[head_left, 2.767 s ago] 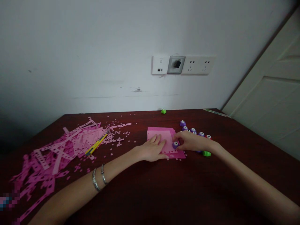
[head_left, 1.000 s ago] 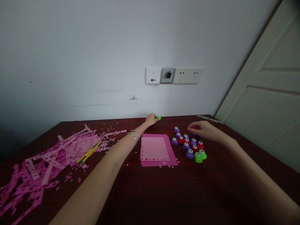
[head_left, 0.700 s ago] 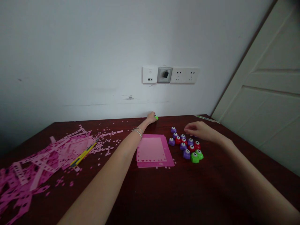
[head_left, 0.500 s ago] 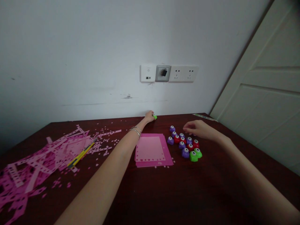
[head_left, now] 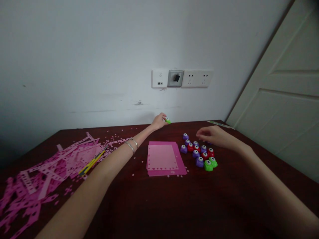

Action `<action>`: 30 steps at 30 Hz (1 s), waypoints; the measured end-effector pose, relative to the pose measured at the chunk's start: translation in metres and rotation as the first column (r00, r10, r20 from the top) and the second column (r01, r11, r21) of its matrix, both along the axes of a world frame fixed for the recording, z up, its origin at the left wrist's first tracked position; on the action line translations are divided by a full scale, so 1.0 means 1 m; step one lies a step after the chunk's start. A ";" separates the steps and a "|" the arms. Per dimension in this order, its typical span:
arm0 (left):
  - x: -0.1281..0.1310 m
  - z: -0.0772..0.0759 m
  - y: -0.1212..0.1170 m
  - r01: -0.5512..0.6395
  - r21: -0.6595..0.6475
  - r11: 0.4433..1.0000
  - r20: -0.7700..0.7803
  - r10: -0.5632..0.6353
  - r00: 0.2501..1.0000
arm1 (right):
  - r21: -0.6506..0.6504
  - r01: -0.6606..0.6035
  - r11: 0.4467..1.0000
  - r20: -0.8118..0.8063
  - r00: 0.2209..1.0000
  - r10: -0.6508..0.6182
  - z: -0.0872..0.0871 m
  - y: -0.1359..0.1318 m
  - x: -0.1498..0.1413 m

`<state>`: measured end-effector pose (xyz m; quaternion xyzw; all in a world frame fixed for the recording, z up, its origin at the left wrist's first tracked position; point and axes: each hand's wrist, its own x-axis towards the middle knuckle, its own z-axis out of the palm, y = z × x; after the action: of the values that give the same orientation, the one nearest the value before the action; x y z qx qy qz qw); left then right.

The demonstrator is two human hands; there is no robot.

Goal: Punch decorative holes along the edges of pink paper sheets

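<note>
While the right hand (head_left: 214, 135) is half-curled — the left (head_left: 159, 121) holds a green punch (head_left: 168, 121).

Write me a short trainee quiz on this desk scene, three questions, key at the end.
1. What does the left hand hold?
2. True or false: the right hand is touching the wall sockets.
3. Fill in: the pale pink sheet lies on ____ pink sheets.

Key: 1. A green punch. 2. False; it is near the clustered punches. 3. Darker.
</note>
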<state>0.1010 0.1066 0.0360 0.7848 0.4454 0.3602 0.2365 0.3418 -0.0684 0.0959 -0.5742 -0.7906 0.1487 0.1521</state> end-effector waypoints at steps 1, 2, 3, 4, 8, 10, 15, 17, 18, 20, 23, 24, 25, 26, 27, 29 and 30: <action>-0.003 0.007 -0.010 0.046 0.038 0.998 0.004 -0.046 0.999 | 0.011 -0.005 1.000 -0.003 1.000 0.005 0.003 -0.003 -0.003; -0.007 0.014 -0.021 0.089 0.072 0.993 0.009 -0.090 0.996 | 0.024 -0.011 1.000 -0.007 1.000 0.012 0.006 -0.005 -0.006; -0.012 0.021 -0.033 0.124 0.098 0.987 0.015 -0.126 0.992 | 0.038 -0.021 0.999 -0.012 1.000 0.022 0.009 -0.008 -0.009; -0.017 0.027 -0.046 0.160 0.112 0.981 0.019 -0.163 0.986 | 0.052 -0.035 0.998 -0.017 0.999 0.036 0.011 -0.011 -0.013; -0.037 0.045 -0.106 0.281 0.073 0.957 0.039 -0.284 0.958 | 0.088 -0.107 0.990 -0.067 0.991 0.113 0.019 -0.024 -0.031; -0.045 0.049 -0.133 0.297 0.059 0.953 0.000 -0.298 0.955 | 0.088 -0.137 0.987 -0.102 0.984 0.146 0.021 -0.030 -0.040; -0.057 0.045 -0.170 0.322 -0.008 0.947 -0.023 -0.322 0.946 | 0.061 -0.180 0.982 -0.170 0.967 0.188 0.022 -0.037 -0.058; -0.057 0.042 -0.174 0.322 -0.025 0.946 -0.036 -0.323 0.946 | 0.051 -0.199 0.979 -0.189 0.960 0.205 0.020 -0.038 -0.063; -0.057 0.041 -0.174 0.321 -0.030 0.947 -0.044 -0.322 0.946 | 0.046 -0.210 0.977 -0.196 0.957 0.215 0.019 -0.038 -0.065; -0.055 0.039 -0.174 0.323 -0.034 0.946 -0.053 -0.324 0.944 | 0.042 -0.230 0.972 -0.209 0.950 0.234 0.015 -0.037 -0.069; -0.052 0.037 -0.176 0.339 -0.034 0.940 -0.059 -0.341 0.938 | 0.041 -0.257 0.966 -0.223 0.940 0.259 0.006 -0.034 -0.074; -0.052 0.037 -0.177 0.344 -0.032 0.938 -0.059 -0.345 0.937 | 0.041 -0.267 0.963 -0.227 0.936 0.269 0.004 -0.034 -0.076; -0.051 0.036 -0.178 0.348 -0.029 0.937 -0.060 -0.349 0.935 | 0.040 -0.279 0.959 -0.231 0.932 0.281 0.001 -0.033 -0.077; -0.050 0.036 -0.179 0.351 -0.024 0.936 -0.061 -0.352 0.934 | 0.039 -0.290 0.956 -0.234 0.928 0.291 -0.001 -0.033 -0.079; -0.050 0.035 -0.180 0.353 -0.019 0.936 -0.064 -0.353 0.933 | 0.037 -0.297 0.954 -0.237 0.925 0.297 -0.003 -0.032 -0.080; -0.049 0.033 -0.182 0.353 -0.006 0.936 -0.068 -0.352 0.933 | 0.029 -0.296 0.955 -0.236 0.926 0.294 -0.006 -0.032 -0.083; -0.048 0.032 -0.182 0.351 -0.002 0.936 -0.068 -0.350 0.934 | 0.026 -0.289 0.957 -0.227 0.931 0.287 -0.007 -0.032 -0.085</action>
<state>0.0528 -0.0757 0.0685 0.8645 0.3043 0.2879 0.2775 0.2569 -0.1006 0.0892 -0.4319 -0.8427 0.2378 0.2163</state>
